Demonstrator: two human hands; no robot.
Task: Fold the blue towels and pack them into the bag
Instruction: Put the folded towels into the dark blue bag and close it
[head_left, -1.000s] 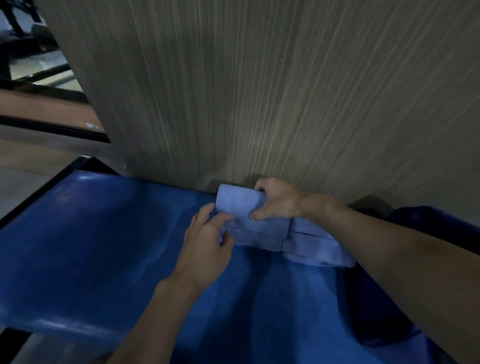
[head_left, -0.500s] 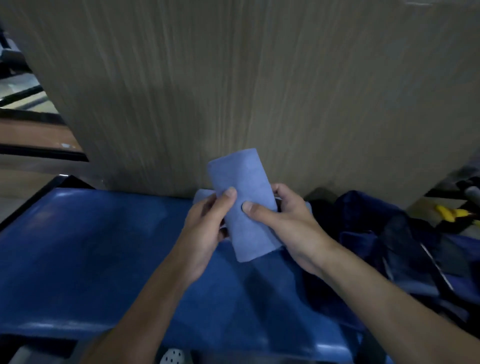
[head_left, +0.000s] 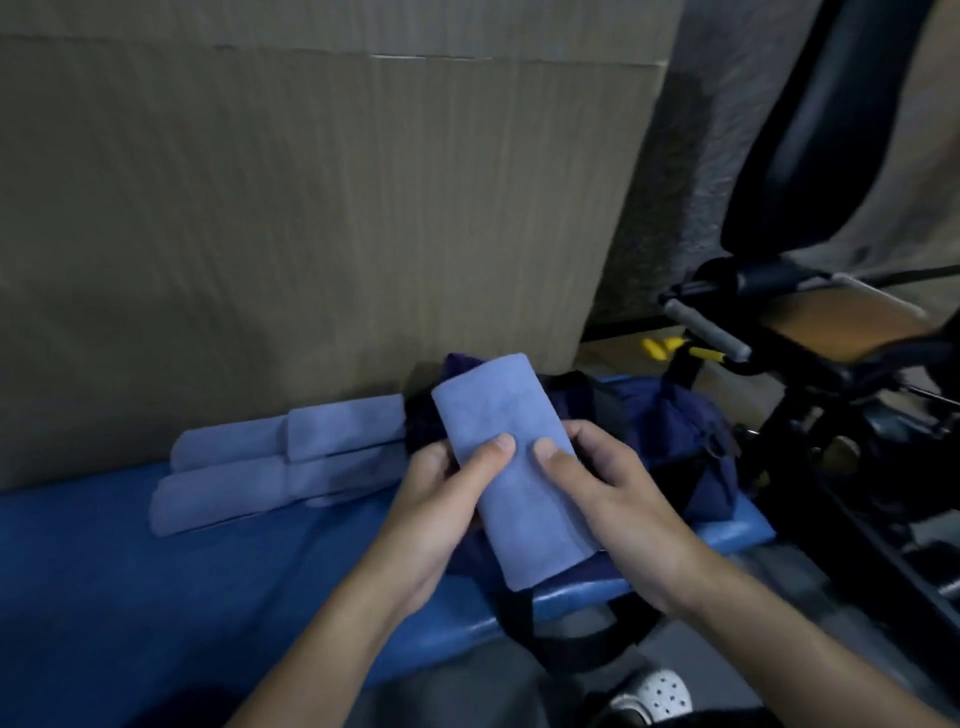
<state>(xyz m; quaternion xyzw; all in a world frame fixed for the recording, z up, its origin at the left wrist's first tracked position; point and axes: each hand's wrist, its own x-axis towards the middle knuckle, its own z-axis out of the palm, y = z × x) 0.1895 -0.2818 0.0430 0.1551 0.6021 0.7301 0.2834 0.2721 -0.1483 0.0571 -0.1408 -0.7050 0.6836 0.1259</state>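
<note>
Pinching with thumbs on top, left hand (head_left: 434, 501) and right hand (head_left: 615, 501) hold the folded blue towel (head_left: 511, 457) over the navy bag (head_left: 675, 431) at 1 o'clock, probably so its folds do not open.

The person is showing both forearms bare, uncovered from the near edge up to the wrists. The left hand (head_left: 441, 499) and right hand (head_left: 613, 499) are showing short, neatly trimmed thumbnails. At the near right, one foot is wearing a white clog-style shoe (head_left: 652, 693) with round holes punched through its top.
</note>
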